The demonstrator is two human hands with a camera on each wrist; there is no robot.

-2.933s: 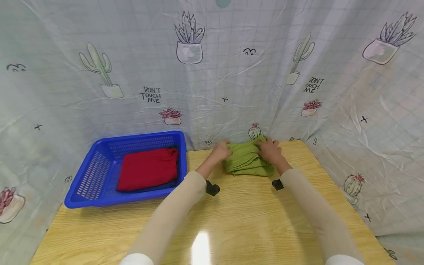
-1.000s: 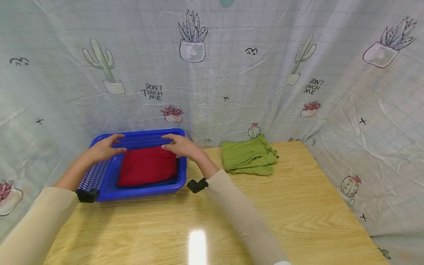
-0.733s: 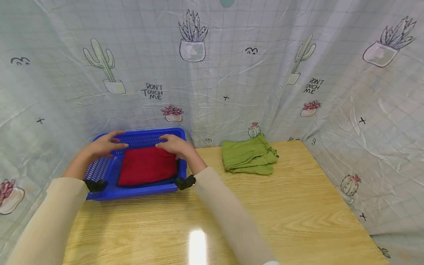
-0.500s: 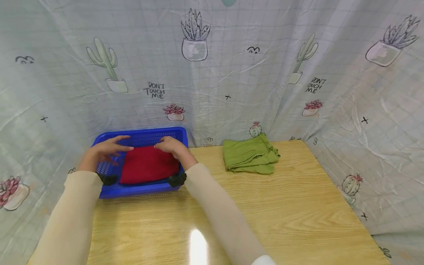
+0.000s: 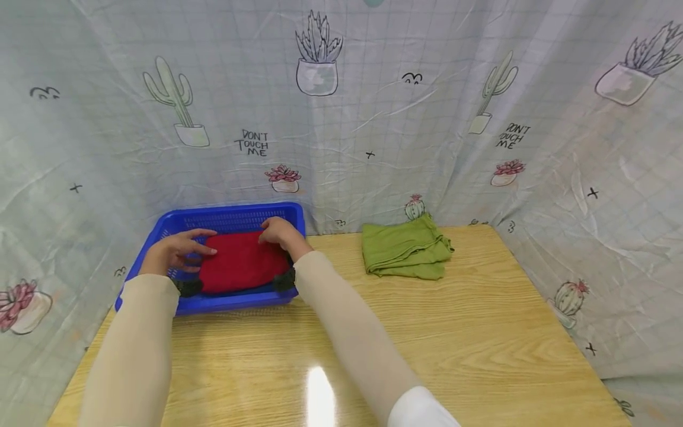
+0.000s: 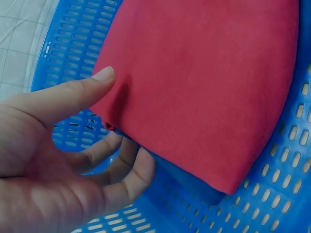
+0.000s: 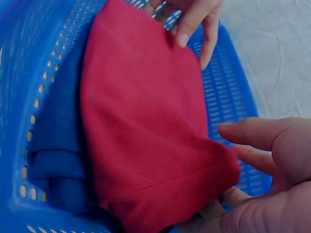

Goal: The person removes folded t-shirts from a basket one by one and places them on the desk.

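A folded red cloth (image 5: 240, 261) lies in the blue plastic basket (image 5: 235, 302), on top of a folded dark blue cloth (image 7: 60, 155). At the red cloth's left end is my left hand (image 5: 178, 249). Its thumb (image 6: 82, 94) hovers over the cloth's edge, casting a shadow, while the fingers are bent beside the lower edge. My right hand (image 5: 281, 232) is at the opposite end. In the right wrist view its thumb stands apart from the red cloth and some fingertips reach beneath the cloth's edge, partly hidden. Neither hand visibly grips the cloth.
A folded green cloth (image 5: 405, 249) lies on the wooden table (image 5: 427, 332), right of the basket near the back edge. A printed curtain (image 5: 352, 118) hangs behind and along both sides. The basket's raised rim surrounds both hands' work.
Both hands left the green cloth for the basket. Since then the left hand has moved right and down to the red cloth's edge, and the right hand has come closer to its other end.
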